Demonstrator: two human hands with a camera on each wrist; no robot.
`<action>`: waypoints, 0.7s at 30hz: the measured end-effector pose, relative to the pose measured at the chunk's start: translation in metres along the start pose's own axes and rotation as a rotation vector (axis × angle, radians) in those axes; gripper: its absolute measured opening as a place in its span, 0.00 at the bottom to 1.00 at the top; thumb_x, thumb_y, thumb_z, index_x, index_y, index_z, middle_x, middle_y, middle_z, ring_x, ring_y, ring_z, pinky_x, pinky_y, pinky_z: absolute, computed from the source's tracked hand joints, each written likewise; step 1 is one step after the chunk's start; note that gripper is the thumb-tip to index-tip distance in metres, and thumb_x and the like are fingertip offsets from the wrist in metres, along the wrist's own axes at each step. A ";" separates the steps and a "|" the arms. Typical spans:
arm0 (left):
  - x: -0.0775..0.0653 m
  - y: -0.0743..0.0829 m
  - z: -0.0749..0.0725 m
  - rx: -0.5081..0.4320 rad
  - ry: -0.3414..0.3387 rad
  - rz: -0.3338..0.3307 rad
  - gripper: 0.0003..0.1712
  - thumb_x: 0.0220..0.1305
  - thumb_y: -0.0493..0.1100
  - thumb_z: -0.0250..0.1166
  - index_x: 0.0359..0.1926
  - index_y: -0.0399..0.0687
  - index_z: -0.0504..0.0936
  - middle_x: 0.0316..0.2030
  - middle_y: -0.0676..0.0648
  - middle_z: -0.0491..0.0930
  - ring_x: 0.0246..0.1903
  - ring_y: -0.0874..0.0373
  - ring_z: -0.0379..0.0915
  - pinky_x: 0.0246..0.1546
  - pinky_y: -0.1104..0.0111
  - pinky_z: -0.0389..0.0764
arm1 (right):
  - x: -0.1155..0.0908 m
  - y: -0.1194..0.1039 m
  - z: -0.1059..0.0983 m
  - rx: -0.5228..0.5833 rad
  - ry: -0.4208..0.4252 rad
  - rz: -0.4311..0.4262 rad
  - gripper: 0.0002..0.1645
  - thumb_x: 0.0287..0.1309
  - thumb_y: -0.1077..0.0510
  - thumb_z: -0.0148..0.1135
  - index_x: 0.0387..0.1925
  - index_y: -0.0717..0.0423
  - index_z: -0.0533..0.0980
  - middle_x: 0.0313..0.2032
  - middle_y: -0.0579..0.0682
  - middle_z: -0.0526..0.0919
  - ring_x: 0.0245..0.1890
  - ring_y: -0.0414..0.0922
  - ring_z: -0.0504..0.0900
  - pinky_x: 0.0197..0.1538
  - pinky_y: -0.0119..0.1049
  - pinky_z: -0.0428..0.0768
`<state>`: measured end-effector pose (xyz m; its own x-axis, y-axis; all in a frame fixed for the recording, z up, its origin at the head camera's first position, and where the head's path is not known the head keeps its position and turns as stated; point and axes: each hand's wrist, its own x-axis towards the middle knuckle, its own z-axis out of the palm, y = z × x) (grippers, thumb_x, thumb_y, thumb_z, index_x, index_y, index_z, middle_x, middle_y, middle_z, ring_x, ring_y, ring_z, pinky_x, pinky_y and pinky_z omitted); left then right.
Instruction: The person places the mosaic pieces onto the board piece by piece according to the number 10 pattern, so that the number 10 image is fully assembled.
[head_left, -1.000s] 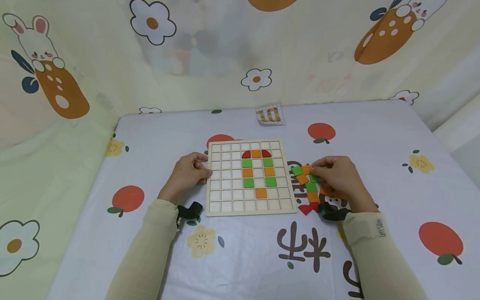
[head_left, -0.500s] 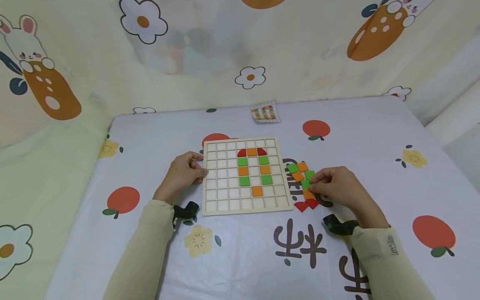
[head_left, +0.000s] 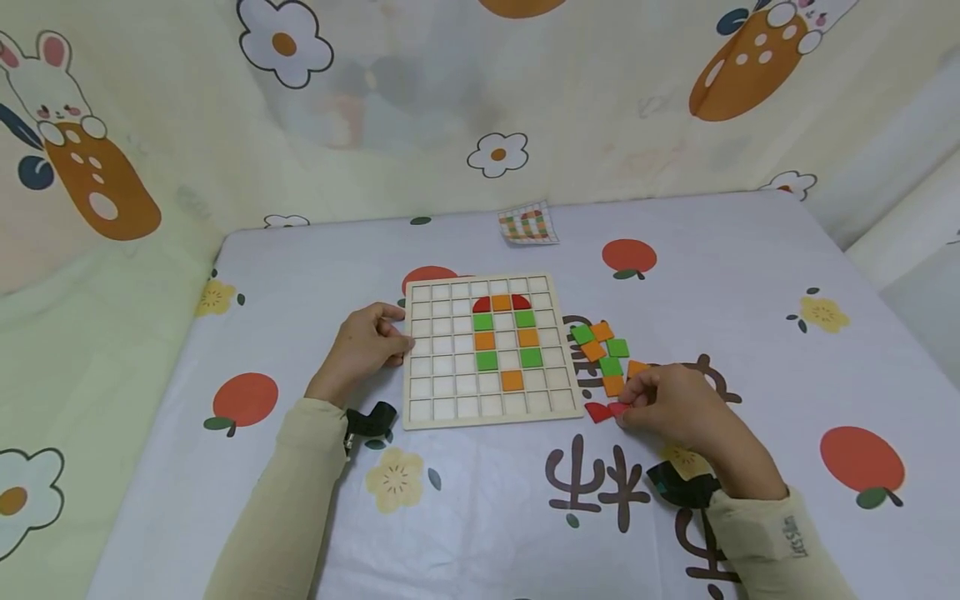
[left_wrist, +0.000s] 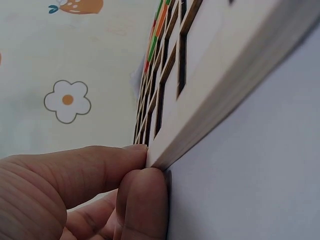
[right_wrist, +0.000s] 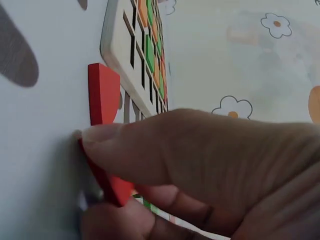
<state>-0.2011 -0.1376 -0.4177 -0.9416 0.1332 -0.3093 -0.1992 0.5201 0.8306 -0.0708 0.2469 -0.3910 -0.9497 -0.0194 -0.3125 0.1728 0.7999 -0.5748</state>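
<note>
A wooden grid board lies on the table, with red, orange and green tiles set in several cells. My left hand pinches the board's left edge between thumb and finger, as the left wrist view shows close up. At the board's right, my right hand holds a red quarter-round tile by thumb and fingers, low over the cloth. A second red tile lies just beside it, near the board's corner. The fingers partly cover the held tile in the head view.
Loose green tiles and orange tiles lie right of the board, close to my right hand. A small printed pattern card is at the table's back edge. Behind it hangs a patterned curtain.
My right hand has come nearer to me, from the green and orange tiles down to the red ones, and now pinches a red tile. My left hand stays at the board's edge.
</note>
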 end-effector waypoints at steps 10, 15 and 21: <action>0.000 0.000 0.000 -0.009 -0.003 0.018 0.26 0.66 0.34 0.72 0.63 0.38 0.76 0.36 0.44 0.78 0.28 0.59 0.80 0.31 0.73 0.84 | 0.004 0.008 -0.002 0.151 -0.049 -0.045 0.13 0.61 0.63 0.68 0.47 0.60 0.87 0.34 0.51 0.85 0.31 0.46 0.80 0.31 0.32 0.78; 0.002 -0.004 0.000 -0.007 -0.008 0.038 0.26 0.66 0.34 0.72 0.63 0.37 0.76 0.35 0.44 0.79 0.27 0.59 0.81 0.30 0.73 0.84 | 0.005 0.009 -0.002 0.242 -0.066 0.005 0.13 0.65 0.63 0.68 0.48 0.64 0.87 0.36 0.53 0.86 0.29 0.46 0.86 0.34 0.33 0.83; 0.002 -0.003 -0.001 -0.008 -0.005 0.026 0.26 0.66 0.34 0.72 0.63 0.38 0.76 0.36 0.44 0.79 0.27 0.59 0.81 0.30 0.73 0.84 | 0.001 0.006 -0.002 0.142 -0.062 -0.024 0.14 0.60 0.61 0.71 0.47 0.58 0.87 0.30 0.49 0.81 0.35 0.48 0.76 0.32 0.35 0.75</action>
<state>-0.2028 -0.1393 -0.4208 -0.9452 0.1502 -0.2900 -0.1773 0.5097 0.8419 -0.0715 0.2529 -0.3932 -0.9370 -0.0780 -0.3404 0.1893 0.7057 -0.6827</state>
